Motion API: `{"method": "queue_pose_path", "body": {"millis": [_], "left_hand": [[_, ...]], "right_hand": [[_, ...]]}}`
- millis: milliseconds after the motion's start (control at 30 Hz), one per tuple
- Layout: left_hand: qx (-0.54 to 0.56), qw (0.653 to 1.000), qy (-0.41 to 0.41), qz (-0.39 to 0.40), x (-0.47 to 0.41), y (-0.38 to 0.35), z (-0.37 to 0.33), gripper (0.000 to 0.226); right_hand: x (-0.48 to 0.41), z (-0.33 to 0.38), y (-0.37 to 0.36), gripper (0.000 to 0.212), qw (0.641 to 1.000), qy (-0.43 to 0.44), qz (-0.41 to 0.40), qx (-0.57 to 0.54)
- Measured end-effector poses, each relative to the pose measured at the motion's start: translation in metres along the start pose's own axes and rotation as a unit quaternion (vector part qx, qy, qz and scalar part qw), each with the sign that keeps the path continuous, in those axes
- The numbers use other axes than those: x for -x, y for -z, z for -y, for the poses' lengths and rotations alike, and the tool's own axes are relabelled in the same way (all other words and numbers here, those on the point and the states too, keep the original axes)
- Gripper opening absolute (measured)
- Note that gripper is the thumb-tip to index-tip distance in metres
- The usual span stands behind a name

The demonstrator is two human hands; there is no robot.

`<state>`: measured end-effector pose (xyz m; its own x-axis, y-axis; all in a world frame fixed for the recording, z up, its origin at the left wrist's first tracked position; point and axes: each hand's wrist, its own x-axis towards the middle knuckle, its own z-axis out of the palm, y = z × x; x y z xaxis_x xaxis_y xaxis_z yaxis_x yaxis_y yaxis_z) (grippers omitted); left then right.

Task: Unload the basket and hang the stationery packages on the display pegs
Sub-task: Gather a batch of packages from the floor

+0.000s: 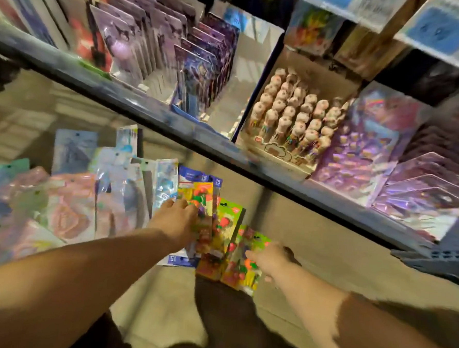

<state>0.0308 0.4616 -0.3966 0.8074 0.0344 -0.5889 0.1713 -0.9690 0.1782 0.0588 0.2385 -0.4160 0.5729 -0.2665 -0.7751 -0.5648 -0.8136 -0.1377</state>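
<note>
Low in the middle of the frame, a fan of bright fruit-coloured packages [223,227] lies on the pale floor [326,247], overlapping one another and some blue cards [193,173] marked 15. The left hand [177,219] reaches in from the lower left and rests on the upper-left package of the fan, its fingers bent down onto the card. Motion blur hides whether they actually grasp it. The right hand [270,258] comes in from the lower right and takes hold of the green package [243,274] at the right end of the fan, with the thumb laid across its face and the other fingers tucked behind its edge. To the left of the fan, pastel packages [70,207] are spread across the floor. A dark slatted basket [438,256] shows at the right edge of the frame, well apart from both hands. The shelf [136,101] runs diagonally from upper left to lower right, holding rows of purple carded packages [202,64] and a box of small round-topped figures [293,116].
</note>
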Motion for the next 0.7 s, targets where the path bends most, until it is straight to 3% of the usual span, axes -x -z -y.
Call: {"method": "queue_pose_path", "body": {"millis": [167, 400, 700], "left_hand": [[0.009, 0.999, 0.003, 0.032, -0.004, -0.011, 0.005, 0.066], [0.039, 0.999, 0.013, 0.012, -0.009, -0.011, 0.004, 0.060], [0.045, 0.999, 0.007, -0.003, -0.014, -0.012, 0.007, 0.057]], "right_hand": [[-0.008, -0.006, -0.028, 0.087, 0.996, -0.046, -0.014, -0.076], [-0.016, -0.014, -0.040, 0.086, 0.988, -0.096, -0.023, -0.115], [-0.013, -0.014, -0.046, 0.082, 0.988, -0.074, -0.026, -0.129]]}}
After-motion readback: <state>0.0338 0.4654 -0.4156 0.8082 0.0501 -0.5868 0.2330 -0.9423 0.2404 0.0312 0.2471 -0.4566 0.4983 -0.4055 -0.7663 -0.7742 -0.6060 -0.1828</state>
